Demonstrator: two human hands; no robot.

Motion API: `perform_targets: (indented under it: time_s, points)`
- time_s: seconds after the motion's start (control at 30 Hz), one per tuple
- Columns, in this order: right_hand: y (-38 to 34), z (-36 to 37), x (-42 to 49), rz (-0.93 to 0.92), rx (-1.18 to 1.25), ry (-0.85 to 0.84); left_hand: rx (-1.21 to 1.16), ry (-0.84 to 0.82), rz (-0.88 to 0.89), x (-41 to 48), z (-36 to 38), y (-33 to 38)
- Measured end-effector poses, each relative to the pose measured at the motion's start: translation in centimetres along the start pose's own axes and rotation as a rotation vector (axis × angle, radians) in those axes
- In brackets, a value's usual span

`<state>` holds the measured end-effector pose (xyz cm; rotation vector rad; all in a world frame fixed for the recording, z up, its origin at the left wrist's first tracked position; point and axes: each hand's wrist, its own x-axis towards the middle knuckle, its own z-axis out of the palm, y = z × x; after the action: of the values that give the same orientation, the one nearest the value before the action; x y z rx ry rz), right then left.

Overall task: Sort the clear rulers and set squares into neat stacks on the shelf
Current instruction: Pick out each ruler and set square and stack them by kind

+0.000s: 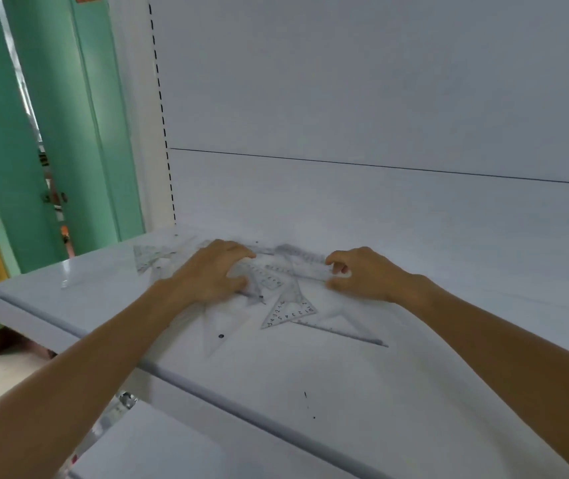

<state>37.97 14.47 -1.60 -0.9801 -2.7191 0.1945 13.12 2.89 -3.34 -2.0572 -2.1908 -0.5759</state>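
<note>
My right hand (362,274) pinches the slick, light ruler (307,269) by its end; my left hand (210,271) curls over set squares (290,312), grip unclear.

At least four clear set squares (288,314) and two clear rulers (298,271) are counted on one shelf (414,340); the total is blurred by overlaps.

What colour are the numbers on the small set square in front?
Black, on the clear small set square; the head view shows it best.

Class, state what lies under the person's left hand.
Overlapping clear set squares and one ruler run under the left hand; what lies beneath its palm is covered.
</note>
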Motion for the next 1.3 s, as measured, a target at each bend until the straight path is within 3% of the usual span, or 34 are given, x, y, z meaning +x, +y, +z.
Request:
perform_targets:
  time_s: [0.2,0.33,0.5,0.6,0.87,1.1,1.3]
  points:
    - [-0.5,1.0,-0.3,-0.037,-0.188,0.128,0.027,-0.230,0.098,2.1,0.0,-1.0]
    - [-1.0,0.5,-0.9,0.026,-0.299,0.271,-0.016,-0.147,0.212,2.1,0.2,-1.2]
    - [-2.4,-0.3,-2.1,0.091,-0.202,0.350,0.123,0.118,0.315,1.4,-0.4,-0.9]
    - [-3.0,-0.7,-4.0,0.075,-0.183,0.370,0.072,0.194,0.335,1.3,-1.7,0.1]
    - [-1.5,-1.4,-11.2,0.246,-0.259,0.522,-0.050,0.042,0.508,0.8,-1.8,5.0]
    - [2.5,-4.6,-19.3,0.406,-0.151,0.581,-0.036,0.074,0.555,-1.0,-2.0,12.1]
    - [6.0,-6.7,-24.3,0.414,-0.151,0.582,-0.201,0.073,0.524,-2.1,0.0,17.6]
